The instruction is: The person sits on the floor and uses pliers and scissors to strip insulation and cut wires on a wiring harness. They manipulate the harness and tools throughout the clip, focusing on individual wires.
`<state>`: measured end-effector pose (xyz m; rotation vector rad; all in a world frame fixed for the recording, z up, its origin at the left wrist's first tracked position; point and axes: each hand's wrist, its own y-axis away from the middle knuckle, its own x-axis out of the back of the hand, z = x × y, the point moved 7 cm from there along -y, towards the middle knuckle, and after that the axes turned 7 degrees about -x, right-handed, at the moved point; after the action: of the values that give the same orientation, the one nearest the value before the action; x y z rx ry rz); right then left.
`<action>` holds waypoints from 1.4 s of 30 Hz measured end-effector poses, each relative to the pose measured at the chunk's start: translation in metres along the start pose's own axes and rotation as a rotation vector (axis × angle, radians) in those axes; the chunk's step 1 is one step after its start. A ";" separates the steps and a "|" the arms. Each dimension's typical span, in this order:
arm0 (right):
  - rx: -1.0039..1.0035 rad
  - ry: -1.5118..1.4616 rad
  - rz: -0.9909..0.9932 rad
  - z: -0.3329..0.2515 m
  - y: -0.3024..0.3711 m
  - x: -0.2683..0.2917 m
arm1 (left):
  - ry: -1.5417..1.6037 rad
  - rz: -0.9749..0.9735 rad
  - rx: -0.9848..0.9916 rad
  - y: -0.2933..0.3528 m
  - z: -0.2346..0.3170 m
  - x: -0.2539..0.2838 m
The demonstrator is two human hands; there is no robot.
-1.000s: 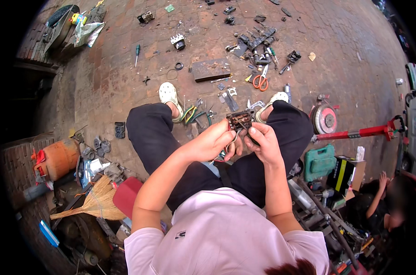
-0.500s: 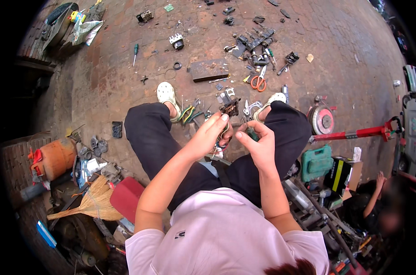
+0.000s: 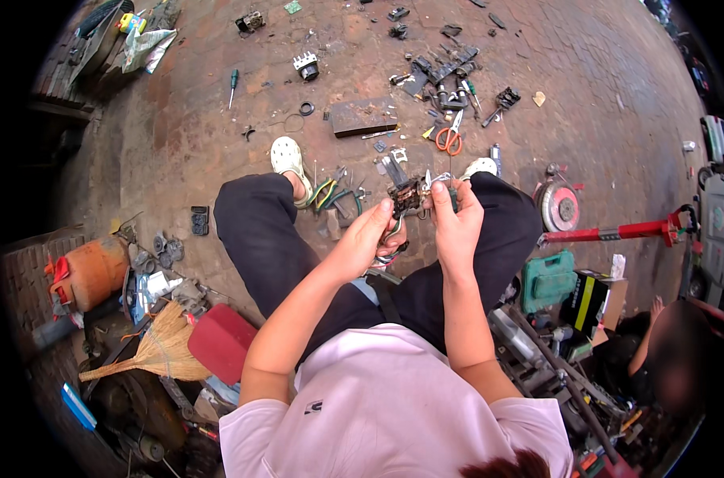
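While I sit over a brick floor (image 3: 186,143), my left hand (image 3: 367,233) pinches a dark part (image 3: 407,197) between thumb and fingers, out between my knees (image 3: 241,199); just beside it, my right hand (image 3: 459,225) is closed around what looks like a slim green-handled tool (image 3: 455,200). The part seems opened but not fully taken apart: coppery insides show, while wires (image 3: 387,257) hang below. Loose black pieces (image 3: 445,76) lie beyond my pale shoes (image 3: 288,155). My hands hide the part's underside; whether the tool touches it I cannot tell
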<state>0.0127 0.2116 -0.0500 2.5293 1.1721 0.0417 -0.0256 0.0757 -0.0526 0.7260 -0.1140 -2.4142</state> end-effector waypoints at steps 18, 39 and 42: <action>-0.579 -0.357 0.209 0.183 -0.180 -0.009 | -0.008 0.400 0.137 -0.057 -0.039 0.132; -0.603 -0.142 0.220 0.277 -0.293 -0.048 | 0.199 0.710 0.172 -0.074 -0.020 0.176; -0.438 -0.104 0.121 0.178 -0.210 -0.062 | 0.200 0.675 0.104 -0.068 -0.013 0.164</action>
<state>-0.1511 0.2370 -0.2778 2.1808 0.8579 0.1750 -0.1637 0.0371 -0.1572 0.8133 -0.3457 -1.6971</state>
